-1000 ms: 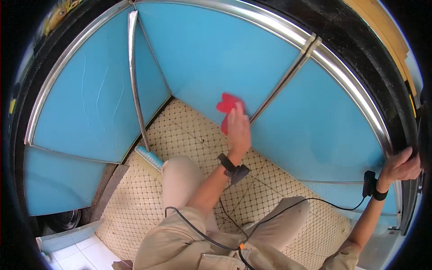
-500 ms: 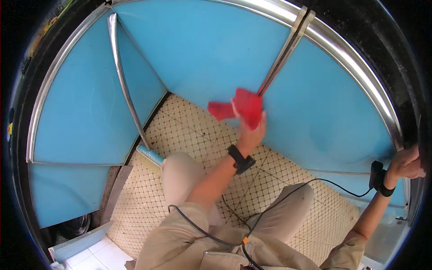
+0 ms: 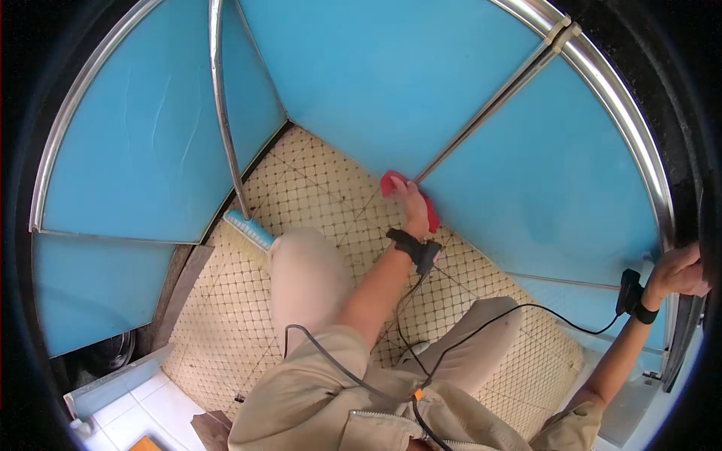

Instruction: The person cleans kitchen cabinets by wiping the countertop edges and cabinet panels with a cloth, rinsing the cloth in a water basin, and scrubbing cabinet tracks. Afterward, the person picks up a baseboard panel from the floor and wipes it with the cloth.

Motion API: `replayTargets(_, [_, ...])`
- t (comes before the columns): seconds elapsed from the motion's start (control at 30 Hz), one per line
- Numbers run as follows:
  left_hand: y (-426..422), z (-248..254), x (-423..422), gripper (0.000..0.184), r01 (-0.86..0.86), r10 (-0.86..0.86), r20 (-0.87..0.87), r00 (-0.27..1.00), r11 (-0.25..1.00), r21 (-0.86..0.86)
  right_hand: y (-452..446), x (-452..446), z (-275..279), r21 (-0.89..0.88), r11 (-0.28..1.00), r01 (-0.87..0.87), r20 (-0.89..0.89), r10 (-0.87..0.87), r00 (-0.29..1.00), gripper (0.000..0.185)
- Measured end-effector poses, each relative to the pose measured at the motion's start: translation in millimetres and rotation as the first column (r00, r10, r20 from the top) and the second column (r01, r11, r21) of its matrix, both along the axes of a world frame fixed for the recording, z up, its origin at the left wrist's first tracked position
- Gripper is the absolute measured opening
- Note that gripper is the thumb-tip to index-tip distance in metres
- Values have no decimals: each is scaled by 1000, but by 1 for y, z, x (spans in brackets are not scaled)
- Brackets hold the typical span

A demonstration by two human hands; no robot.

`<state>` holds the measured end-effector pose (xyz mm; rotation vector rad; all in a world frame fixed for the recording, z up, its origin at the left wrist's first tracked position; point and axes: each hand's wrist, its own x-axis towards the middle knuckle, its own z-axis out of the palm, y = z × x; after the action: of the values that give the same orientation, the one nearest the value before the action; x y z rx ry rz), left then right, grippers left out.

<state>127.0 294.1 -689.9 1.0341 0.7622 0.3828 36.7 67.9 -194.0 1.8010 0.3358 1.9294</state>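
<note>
My left hand (image 3: 410, 207) holds a crumpled red cloth (image 3: 432, 216) against the lower part of the blue wall panel (image 3: 481, 188), beside the metal seam strip (image 3: 481, 122). Fingers and palm hide part of the cloth. At the far right my right hand (image 3: 681, 272) is closed at a dark vertical edge; what its fingers grip is hidden. Each wrist wears a black strap with a small device, and black cables run from them to my chest.
A brush with a light-blue head (image 3: 250, 230) and long metal handle (image 3: 219, 98) leans at the left. My bent knees are above the patterned floor (image 3: 316, 180). A shiny metal rail (image 3: 613, 94) curves along the panels. White tiles (image 3: 150, 406) lie at lower left.
My left hand has moved down the panel with the red cloth, which was spread out and is now bunched under the hand. The view has shifted slightly; my right hand stays in place.
</note>
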Motion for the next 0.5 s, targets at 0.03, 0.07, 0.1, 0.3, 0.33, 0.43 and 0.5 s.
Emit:
replayTargets(0.03, [10, -5, -1, 57, -1, 1, -1, 1000, 1000, 1, 9, -1, 1, 1, 1000, -1, -1, 1, 1000, 44])
replayTargets(0.07, [33, -3, -6, 48, 144, -171, -97, 980, 960, -239, 45, -2, 5, 390, 887, 245, -79, -233, 969, 44])
replayTargets(0.1, [54, -1, -8, 40, 248, -354, -147, 924, 844, -476, 64, -3, 7, 685, 575, 447, -239, -402, 884, 44])
replayTargets(0.3, [108, -42, -13, 29, 559, -414, 375, 829, 628, -542, 73, -3, 9, 678, 517, 523, -295, -461, 837, 45])
replayTargets(0.33, [111, -40, -13, 29, 558, -416, 373, 830, 628, -542, 73, -3, 9, 678, 515, 525, -297, -461, 836, 45])
replayTargets(0.43, [114, -10, -15, 30, 518, -442, 296, 847, 557, -649, 52, -2, 7, 685, 513, 518, -291, -459, 839, 45])
replayTargets(0.5, [109, 18, -27, 29, 484, -244, 429, 870, 590, -646, -12, -2, -2, -37, 999, 10, 23, -9, 1000, 44])
